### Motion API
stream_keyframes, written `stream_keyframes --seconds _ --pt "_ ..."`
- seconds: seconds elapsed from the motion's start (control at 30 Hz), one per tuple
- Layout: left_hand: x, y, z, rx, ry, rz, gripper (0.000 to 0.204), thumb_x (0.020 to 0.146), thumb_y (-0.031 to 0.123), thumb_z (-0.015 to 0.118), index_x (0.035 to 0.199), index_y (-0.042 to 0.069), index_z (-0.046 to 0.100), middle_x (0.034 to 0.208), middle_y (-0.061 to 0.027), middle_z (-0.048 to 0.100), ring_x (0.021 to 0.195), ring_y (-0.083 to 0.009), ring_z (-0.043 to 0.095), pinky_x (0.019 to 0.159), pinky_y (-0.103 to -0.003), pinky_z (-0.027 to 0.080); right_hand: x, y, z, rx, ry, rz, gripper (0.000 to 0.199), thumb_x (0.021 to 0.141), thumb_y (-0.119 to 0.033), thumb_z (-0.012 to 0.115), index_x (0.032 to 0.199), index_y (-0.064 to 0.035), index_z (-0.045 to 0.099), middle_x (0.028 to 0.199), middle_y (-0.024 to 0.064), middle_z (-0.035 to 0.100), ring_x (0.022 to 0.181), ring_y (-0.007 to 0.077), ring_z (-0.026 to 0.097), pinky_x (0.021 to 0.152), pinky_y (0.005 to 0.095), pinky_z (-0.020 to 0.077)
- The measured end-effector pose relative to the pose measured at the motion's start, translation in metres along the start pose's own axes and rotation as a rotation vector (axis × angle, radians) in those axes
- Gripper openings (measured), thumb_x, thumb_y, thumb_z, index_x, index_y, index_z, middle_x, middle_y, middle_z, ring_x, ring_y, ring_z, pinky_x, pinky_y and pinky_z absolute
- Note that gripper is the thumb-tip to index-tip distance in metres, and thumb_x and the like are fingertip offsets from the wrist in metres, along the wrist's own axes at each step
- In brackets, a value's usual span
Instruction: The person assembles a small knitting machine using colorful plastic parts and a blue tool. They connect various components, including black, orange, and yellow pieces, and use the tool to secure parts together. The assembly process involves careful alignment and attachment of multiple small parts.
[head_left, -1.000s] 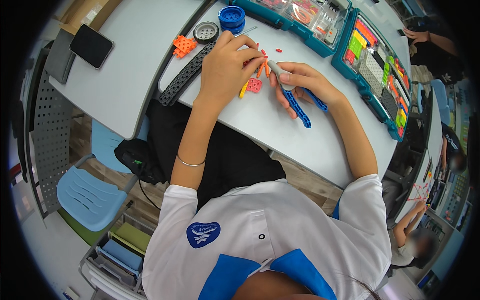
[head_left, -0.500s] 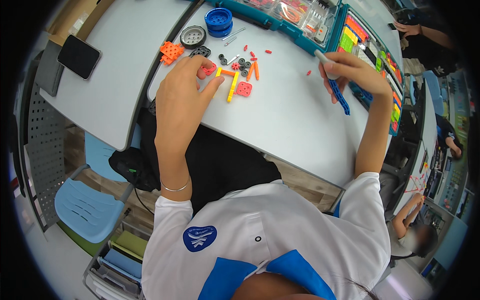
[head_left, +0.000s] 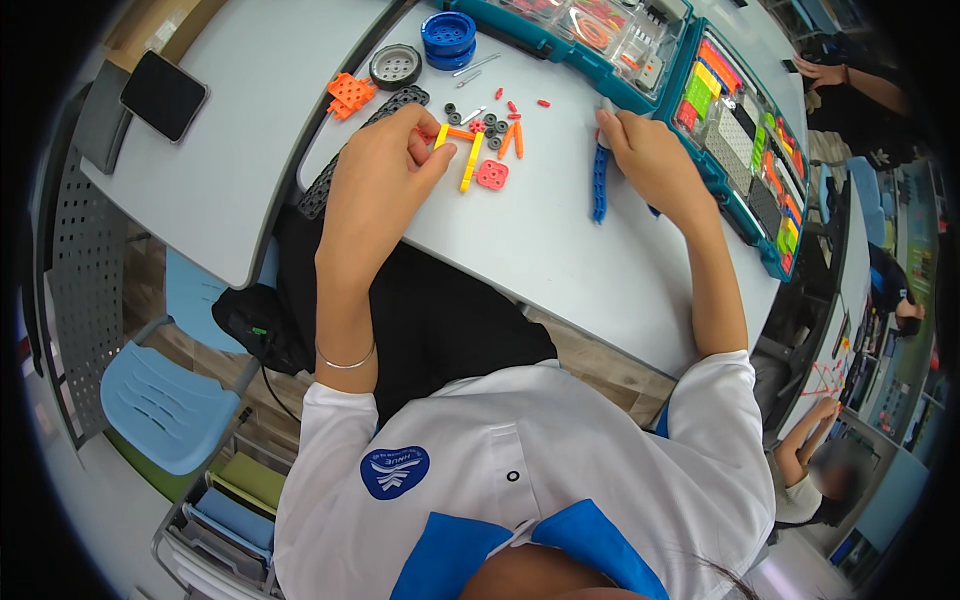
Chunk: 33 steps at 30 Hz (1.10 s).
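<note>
My left hand is closed over the left part of the table, thumb and fingertips pinched at one side of a small frame of two yellow beams joined by an orange one. Under and behind this hand runs a dark grey studded strip, partly hidden. A red square plate lies beside the frame. Farther right, my right hand is raised and closed round a light grey piece with a blue perforated beam hanging from it; the palm hides much of that assembly.
Beyond the frame lie small grey rings, orange beams, red pegs, a grey wheel and blue rims. An orange block is at left. A teal parts case lies open behind. A phone rests on the adjoining table.
My right hand has moved left and turned its back upward, carrying the grey-and-blue assembly. The left thumb and fingers have closed together at the yellow frame, which has shifted slightly away.
</note>
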<state>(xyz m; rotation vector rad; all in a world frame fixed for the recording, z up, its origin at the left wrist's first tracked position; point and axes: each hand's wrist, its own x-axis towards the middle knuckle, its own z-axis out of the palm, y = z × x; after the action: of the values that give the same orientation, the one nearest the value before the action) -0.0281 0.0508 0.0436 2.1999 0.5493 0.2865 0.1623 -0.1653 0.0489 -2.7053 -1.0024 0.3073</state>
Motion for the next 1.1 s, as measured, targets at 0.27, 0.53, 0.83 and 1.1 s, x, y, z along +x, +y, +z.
stream_keyframes --seconds 0.27,0.53,0.83,1.1 --pt "0.005 0.0 0.005 -0.101 0.036 -0.001 0.013 0.09 0.006 0.07 0.099 -0.003 0.066 0.079 -0.0038 0.065 0.07 -0.008 0.06 0.065 -0.023 0.048 0.006 -0.025 0.024 -0.109 0.187 0.0 0.05 0.103 -0.04 0.045 0.082 -0.0002 0.068 0.068 0.0232 0.067 0.066 0.0445 0.066 0.064 0.052 0.0532" --pt "0.013 -0.014 0.045 -0.717 0.397 0.32 0.011 0.095 0.001 0.061 0.099 0.001 0.05 0.09 -0.0095 0.066 0.079 -0.0121 0.069 0.064 -0.025 0.056 0.012 -0.017 0.041 0.626 0.252 -0.233 0.044 0.106 -0.041 0.045 0.085 -0.0055 0.058 0.063 0.0043 0.055 0.053 0.0142 0.052 0.049 0.033 0.0406" --pt "0.012 -0.011 0.044 -0.429 0.304 0.335 0.017 0.091 0.001 0.068 0.094 0.002 0.051 0.087 -0.0106 0.072 0.068 -0.01 0.068 0.061 -0.021 0.052 -0.003 -0.03 0.047 1.439 -0.097 -0.176 0.032 0.1 -0.035 0.062 0.105 -0.0042 0.063 0.076 -0.0033 0.055 0.065 0.004 0.049 0.057 0.0201 0.0377" --pt "0.009 -0.001 0.045 -0.463 0.171 0.344 0.026 0.088 0.005 0.073 0.109 0.0 0.058 0.082 -0.0093 0.073 0.066 -0.0108 0.07 0.059 -0.024 0.051 -0.006 -0.038 0.046 1.229 -0.069 -0.279 0.028 0.087 -0.022 0.078 0.103 -0.0008 0.069 0.093 0.0027 0.071 0.085 0.0064 0.063 0.076 0.0228 0.0491"
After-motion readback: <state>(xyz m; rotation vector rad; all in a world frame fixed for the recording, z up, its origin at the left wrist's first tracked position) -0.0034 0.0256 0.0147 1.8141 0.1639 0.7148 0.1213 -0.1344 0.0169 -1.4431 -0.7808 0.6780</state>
